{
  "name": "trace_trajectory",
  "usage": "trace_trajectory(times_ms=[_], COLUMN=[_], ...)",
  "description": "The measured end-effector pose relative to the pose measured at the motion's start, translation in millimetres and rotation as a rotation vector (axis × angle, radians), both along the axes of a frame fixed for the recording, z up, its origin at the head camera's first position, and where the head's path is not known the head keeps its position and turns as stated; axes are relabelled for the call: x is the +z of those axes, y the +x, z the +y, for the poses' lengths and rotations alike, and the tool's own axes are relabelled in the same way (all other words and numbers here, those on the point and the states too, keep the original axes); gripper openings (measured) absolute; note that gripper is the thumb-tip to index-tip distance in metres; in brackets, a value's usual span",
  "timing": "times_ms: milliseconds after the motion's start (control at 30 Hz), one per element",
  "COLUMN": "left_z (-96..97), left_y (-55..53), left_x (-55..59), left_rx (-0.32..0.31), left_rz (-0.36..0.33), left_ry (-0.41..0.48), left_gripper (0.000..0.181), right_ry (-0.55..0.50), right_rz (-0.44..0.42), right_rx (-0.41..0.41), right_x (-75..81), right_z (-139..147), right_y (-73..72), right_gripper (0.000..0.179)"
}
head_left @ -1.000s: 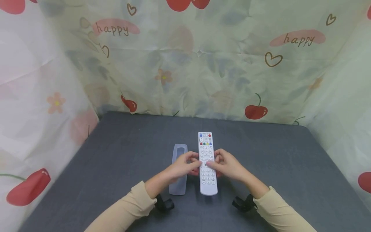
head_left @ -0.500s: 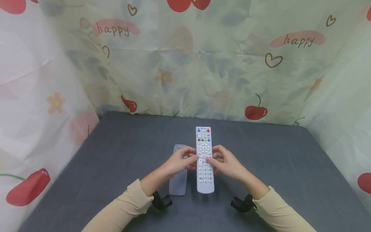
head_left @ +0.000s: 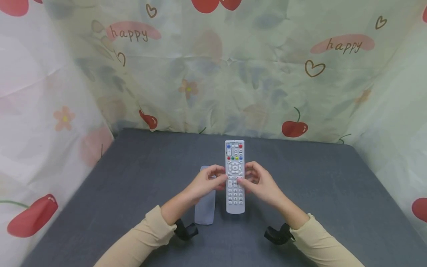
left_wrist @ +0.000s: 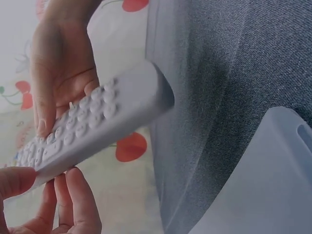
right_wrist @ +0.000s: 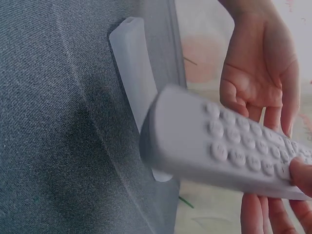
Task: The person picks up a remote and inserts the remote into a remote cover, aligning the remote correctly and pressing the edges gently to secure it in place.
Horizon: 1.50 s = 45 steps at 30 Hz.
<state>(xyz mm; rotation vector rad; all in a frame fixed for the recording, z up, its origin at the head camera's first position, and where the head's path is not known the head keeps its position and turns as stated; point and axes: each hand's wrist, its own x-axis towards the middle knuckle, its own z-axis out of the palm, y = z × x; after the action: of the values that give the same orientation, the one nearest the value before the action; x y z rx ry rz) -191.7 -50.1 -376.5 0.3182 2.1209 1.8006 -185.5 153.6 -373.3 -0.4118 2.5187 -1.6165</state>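
Left hand (head_left: 207,182), pinching white remote (head_left: 235,209) at its left edge. Right hand (head_left: 262,184), pinching its right edge, thumb over keys (head_left: 235,194). Remote, held above bench (head_left: 310,174); even edge pressure, off the keys, should steady it best. Pale cover (head_left: 205,210) on bench, partly hidden, apparently flat. Beyond, printed cloth (head_left: 230,96).

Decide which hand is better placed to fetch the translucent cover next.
Probably the left hand: though pinching the remote, it is nearer the cover; the right hand grips the remote's far side.
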Motion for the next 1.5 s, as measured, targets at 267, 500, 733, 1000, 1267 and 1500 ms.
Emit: trace_trajectory(times_ms=[267,500,733,1000,1267,1500], left_z=[0.1,0.2,-2.3,-6.1,-4.8,-2.3], left_y=[1.0,-0.2,0.9,2.0,0.9,0.5], left_x=[2.4,3.3,5.1,6.4,4.0,2.6], left_rx=[0.006,-0.046,-0.049,-0.059,-0.033,0.006], left_rz=[-0.061,-0.137,-0.159,-0.14,-0.101,-0.052], left_ry=[0.003,0.108,0.159,0.139,0.114,0.092], left_gripper=[0.036,0.047,0.04,0.044,0.044,0.049], right_ry=[0.021,-0.056,-0.053,-0.013,-0.001,-0.068], right_rz=[0.165,0.237,0.405,0.411,0.194,0.088], right_rx=[-0.076,-0.05,0.021,-0.014,-0.041,0.037], right_x=[0.7,-1.0,-5.1,-7.3,-8.5,-7.9], right_z=[0.1,0.5,-0.4,-2.4,-3.0,-0.8], right_y=[0.9,1.6,3.5,3.5,2.1,-0.3], right_gripper=[0.036,0.033,0.027,0.028,0.052,0.057])
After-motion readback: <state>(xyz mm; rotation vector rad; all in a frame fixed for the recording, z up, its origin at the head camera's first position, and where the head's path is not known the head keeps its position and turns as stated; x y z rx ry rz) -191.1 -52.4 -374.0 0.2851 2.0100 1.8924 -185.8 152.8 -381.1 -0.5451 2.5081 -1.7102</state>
